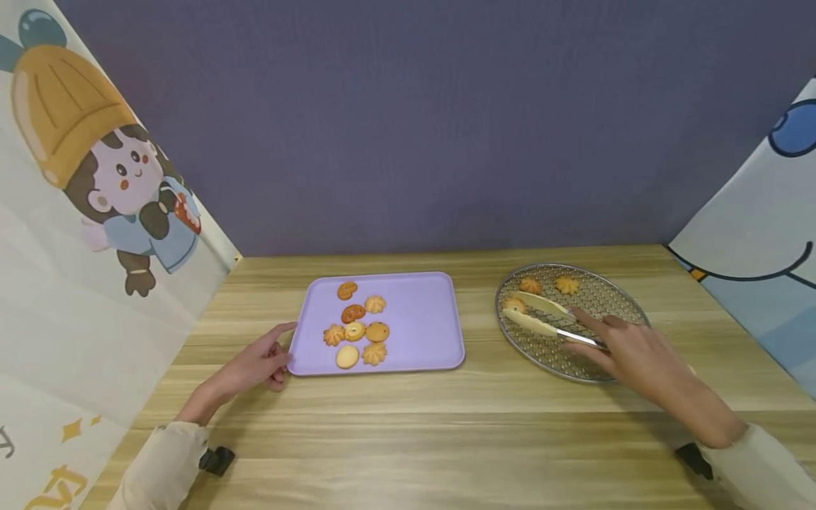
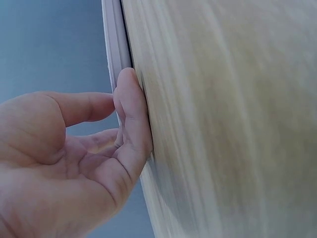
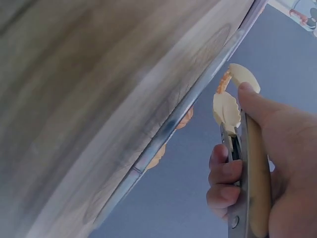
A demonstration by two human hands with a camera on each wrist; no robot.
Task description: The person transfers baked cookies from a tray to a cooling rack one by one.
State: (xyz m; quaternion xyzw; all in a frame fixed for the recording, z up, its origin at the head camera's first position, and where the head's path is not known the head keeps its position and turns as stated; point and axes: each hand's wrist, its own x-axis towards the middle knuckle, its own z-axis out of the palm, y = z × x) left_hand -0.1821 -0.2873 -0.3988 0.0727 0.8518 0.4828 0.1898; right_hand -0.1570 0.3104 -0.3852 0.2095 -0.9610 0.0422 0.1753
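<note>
My right hand grips a pair of tongs with metal arms and cream tips. A golden cookie sits between those tips, above the left part of a round metal mesh rack. Two more cookies, one browner and one star-shaped, lie towards the rack's back edge. On the left, a lilac rectangular tray carries several cookies of different shapes, grouped in its left half. The fingers of my left hand touch the tray's left rim close to its front corner.
The tray and rack stand apart on a wood-grain table. Behind them rises a dark blue-grey panel. Printed white panels flank the table, with a cartoon child on the left one.
</note>
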